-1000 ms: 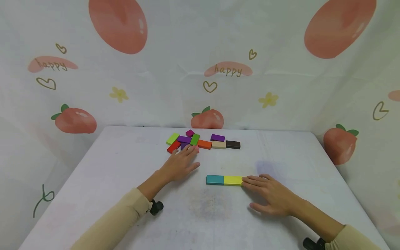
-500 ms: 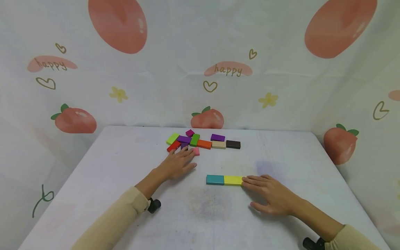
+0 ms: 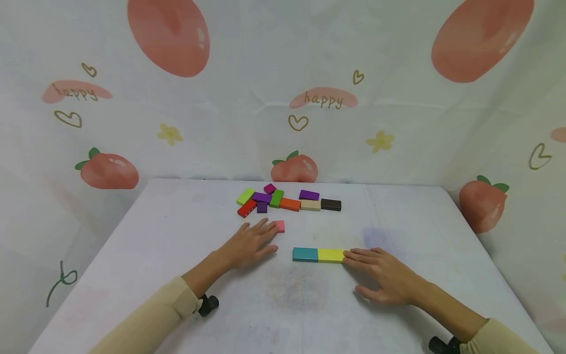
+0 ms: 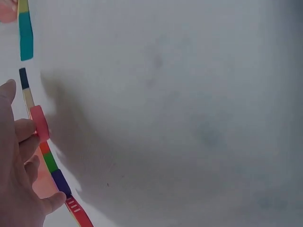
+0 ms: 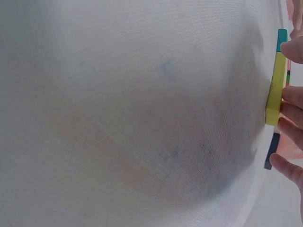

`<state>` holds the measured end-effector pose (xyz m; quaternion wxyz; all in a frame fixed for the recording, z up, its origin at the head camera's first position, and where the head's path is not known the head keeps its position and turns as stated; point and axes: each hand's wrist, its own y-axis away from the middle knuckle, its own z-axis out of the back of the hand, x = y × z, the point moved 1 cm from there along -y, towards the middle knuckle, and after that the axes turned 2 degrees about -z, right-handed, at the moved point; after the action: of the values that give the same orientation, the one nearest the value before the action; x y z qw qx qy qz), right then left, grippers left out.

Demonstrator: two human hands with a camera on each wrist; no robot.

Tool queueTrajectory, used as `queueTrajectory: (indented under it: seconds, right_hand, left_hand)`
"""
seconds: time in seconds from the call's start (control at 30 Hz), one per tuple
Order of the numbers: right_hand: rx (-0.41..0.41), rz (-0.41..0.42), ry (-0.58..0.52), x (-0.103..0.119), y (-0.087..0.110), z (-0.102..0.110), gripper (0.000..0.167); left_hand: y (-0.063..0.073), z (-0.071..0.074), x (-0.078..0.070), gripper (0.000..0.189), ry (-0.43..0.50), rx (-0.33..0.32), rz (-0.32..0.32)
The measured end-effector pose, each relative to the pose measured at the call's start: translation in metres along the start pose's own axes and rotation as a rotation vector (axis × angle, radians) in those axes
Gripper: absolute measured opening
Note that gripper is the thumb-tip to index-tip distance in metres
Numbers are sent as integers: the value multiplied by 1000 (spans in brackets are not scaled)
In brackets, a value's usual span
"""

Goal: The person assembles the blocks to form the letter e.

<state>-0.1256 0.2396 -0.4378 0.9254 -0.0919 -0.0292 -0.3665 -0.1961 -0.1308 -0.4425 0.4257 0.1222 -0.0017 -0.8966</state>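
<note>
My left hand (image 3: 253, 243) lies low over the table with its fingers spread and fairly straight. Its fingertips rest on a pink block (image 3: 280, 226), covering the block's left part; the left wrist view shows two fingers against this pink block (image 4: 40, 123). To the right, my right hand (image 3: 383, 278) has extended fingertips on the right end of a yellow block (image 3: 330, 255). That yellow block lies end to end with a teal block (image 3: 305, 254), forming a straight row. In the right wrist view several fingers touch the side of the yellow block (image 5: 276, 90).
Toward the table's back lies a loose group of blocks, among them a red one (image 3: 246, 208), a dark purple one (image 3: 262, 207), a green one (image 3: 276, 198), an orange one (image 3: 290, 204), a beige one (image 3: 310, 205) and a black one (image 3: 330, 204). A printed cloth (image 3: 239, 132) hangs behind.
My left hand has drawn back toward me, sliding the pink block away from the group of blocks. The right hand, the yellow block and the teal block have stayed in place.
</note>
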Motion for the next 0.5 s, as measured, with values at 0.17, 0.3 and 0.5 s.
queueTrajectory:
  seconds: [0.17,0.3,0.5]
  right_hand:
    - [-13,2,-2,-1,0,0,61]
    - [-28,20,0,-2,0,-2,61]
    - [-13,3,-17,-2,1,-3,59]
  left_hand:
    - [12,-3,-8,69,-45,-3,-59]
    - [23,-3,-14,70,-74,4,-92]
    - [33,-5,-23,68,-91,13,-150]
